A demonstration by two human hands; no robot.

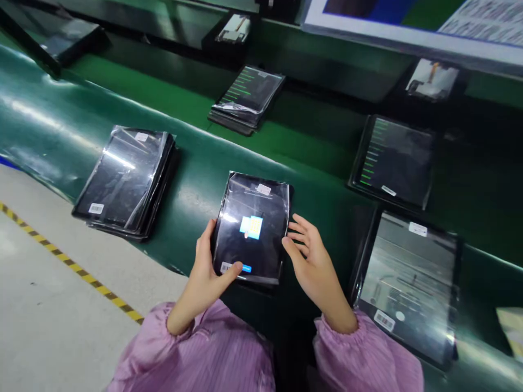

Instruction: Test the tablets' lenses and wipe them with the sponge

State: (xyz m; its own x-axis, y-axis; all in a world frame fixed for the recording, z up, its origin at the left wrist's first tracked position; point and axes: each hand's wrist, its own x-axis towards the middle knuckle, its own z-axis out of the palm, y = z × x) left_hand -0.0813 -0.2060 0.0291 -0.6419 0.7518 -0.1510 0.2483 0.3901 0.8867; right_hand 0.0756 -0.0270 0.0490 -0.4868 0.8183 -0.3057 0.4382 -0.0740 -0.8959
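Holding a bagged tablet (252,228) with lit screen, flat on the green surface (192,163). Left hand (206,269): fingers (203,239) wrapped on the left edge, thumb pressed near a blue button low on the screen. Right hand (312,261): fingers (300,231) spread and loose, just beside the right edge, perhaps only brushing the wrap. Judged as mid-check: screen on, tap in progress. Left of the fingers, a stack of bagged tablets (125,182); right of them, a tablet in a tray (408,283); beyond, more tablets with green text (394,160).
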